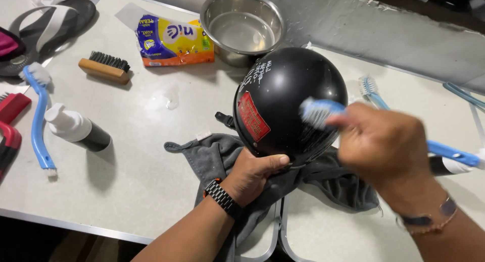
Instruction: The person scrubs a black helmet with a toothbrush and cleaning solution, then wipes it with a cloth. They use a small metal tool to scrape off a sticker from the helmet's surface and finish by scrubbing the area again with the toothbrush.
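Observation:
A glossy black helmet (pixel 288 98) with a red sticker rests on a grey cloth (pixel 217 156) on the white table. My left hand (pixel 252 173), with a dark watch on the wrist, grips the helmet's lower rim. My right hand (pixel 386 146) holds a blue-handled brush (pixel 318 111), its pale bristles against the helmet's right side; the brush head is motion-blurred.
A steel bowl (pixel 242 25) and a yellow-blue packet (pixel 174 40) lie behind the helmet. A wooden brush (pixel 104 66), a blue long-handled brush (pixel 38 115) and a white-capped bottle (pixel 76 128) are at left. Another blue brush (pixel 371 90) lies at right. Sandals (pixel 48 24) sit far left.

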